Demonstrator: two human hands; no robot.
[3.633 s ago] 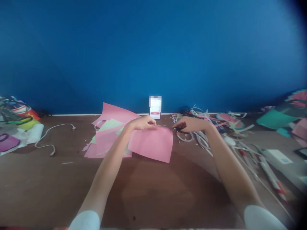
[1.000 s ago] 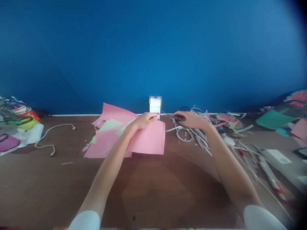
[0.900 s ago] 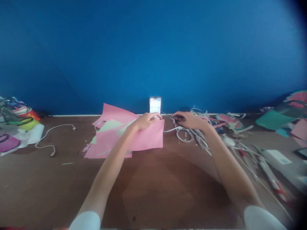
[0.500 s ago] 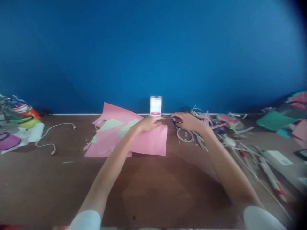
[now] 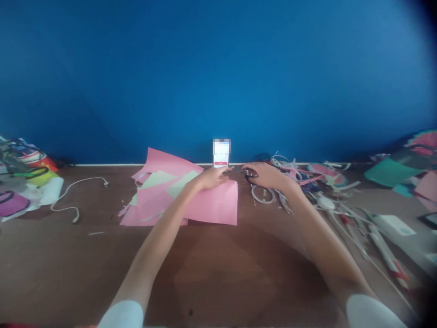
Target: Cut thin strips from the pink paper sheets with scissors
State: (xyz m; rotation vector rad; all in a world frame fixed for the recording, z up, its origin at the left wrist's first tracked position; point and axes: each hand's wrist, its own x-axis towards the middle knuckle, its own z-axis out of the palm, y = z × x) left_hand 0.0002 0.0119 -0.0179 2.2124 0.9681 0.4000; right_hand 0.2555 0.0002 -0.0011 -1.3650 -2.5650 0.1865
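Observation:
My left hand (image 5: 211, 176) pinches the far edge of a pink paper sheet (image 5: 215, 205) that lies on the brown table (image 5: 218, 269). My right hand (image 5: 264, 174) is closed round the dark handles of scissors (image 5: 248, 175) just right of the sheet's far corner. The blades are hard to make out between the two hands. More pink and pale green sheets (image 5: 157, 187) are piled under and left of the held sheet.
A phone (image 5: 221, 154) leans against the blue wall behind the hands. Paper strips and coils (image 5: 283, 187) litter the right side, with pens (image 5: 385, 250) and a white box (image 5: 392, 223). A white cable (image 5: 73, 193) and coloured items (image 5: 23, 177) lie left.
The pink sheet has been turned and lowered flat onto the table. My right hand with the scissors has come in closer to its far right corner.

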